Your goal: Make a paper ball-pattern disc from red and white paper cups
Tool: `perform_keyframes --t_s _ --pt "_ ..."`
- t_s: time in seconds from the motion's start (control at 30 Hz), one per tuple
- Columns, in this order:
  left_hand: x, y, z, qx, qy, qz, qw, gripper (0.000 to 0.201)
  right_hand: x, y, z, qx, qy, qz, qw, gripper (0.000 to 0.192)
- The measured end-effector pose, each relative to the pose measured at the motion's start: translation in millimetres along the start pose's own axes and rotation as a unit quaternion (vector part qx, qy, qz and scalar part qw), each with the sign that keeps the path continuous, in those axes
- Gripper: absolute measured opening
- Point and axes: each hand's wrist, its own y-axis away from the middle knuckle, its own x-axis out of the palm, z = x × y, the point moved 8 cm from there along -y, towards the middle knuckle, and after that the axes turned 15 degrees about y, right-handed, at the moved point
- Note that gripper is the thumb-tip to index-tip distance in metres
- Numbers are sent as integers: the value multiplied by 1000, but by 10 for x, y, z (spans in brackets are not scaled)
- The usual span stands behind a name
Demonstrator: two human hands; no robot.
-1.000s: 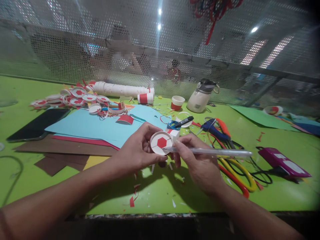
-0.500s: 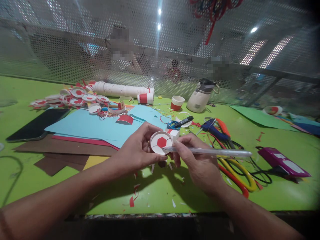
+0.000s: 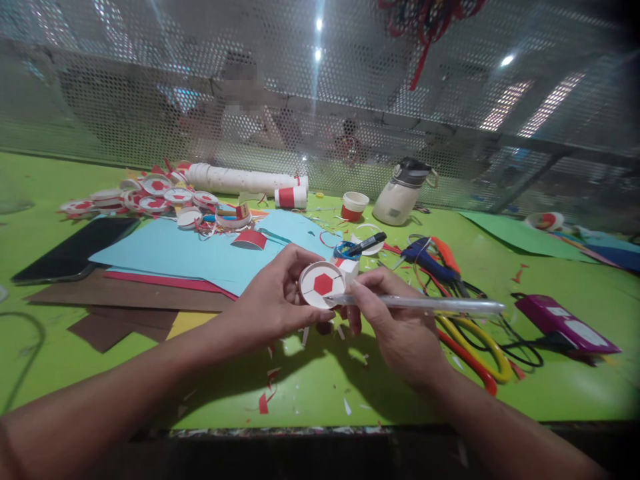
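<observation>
Nothing has shifted; I see the pen tip on the disc as before.
Left hand (image 3: 273, 300) pinches the white disc (image 3: 321, 285); right hand (image 3: 395, 330) grips the pen (image 3: 425, 305) above the table (image 3: 300, 387).

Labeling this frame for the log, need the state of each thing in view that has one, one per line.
left hand: closed on the paper disc
paper disc: held off the table, red hexagon facing the camera
right hand: closed on the pen
pen: held level, tip at the disc's edge
bottle: upright, lid on
small cup: upright, open
phone: lying flat, screen dark
marker: lying, capped
</observation>
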Motion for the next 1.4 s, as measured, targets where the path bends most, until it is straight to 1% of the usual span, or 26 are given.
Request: perform_keyframes --t_s 0.47,1.1,1.4 --pt "6 7 -15 0 -3 -2 1000 47 13 -9 -6 5 4 1 1000 20" --pt "-2 2 43 -17 5 3 1000 48 5 6 -11 0 -4 4 1000 20" --pt "4 -6 7 -10 -3 -5 1000 47 14 -7 1 -6 -5 4 1000 20"
